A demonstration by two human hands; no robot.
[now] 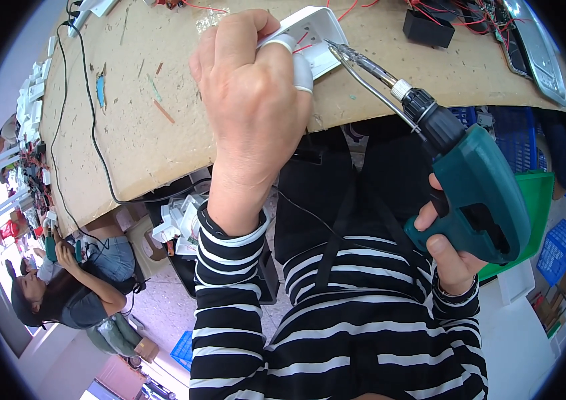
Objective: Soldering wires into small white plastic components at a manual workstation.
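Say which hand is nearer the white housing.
Left. Your left hand grasps the white housing; your right hand is lower and to the right in the picture, holding the green soldering gun.

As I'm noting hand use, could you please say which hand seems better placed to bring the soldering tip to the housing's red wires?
Probably the right hand: it grips the green soldering gun, whose tip points toward the white housing and its red wires. The left hand is holding that housing.

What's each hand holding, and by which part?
Left hand: a white plastic case, by its near left edge. Right hand: a green soldering gun, by its handle.
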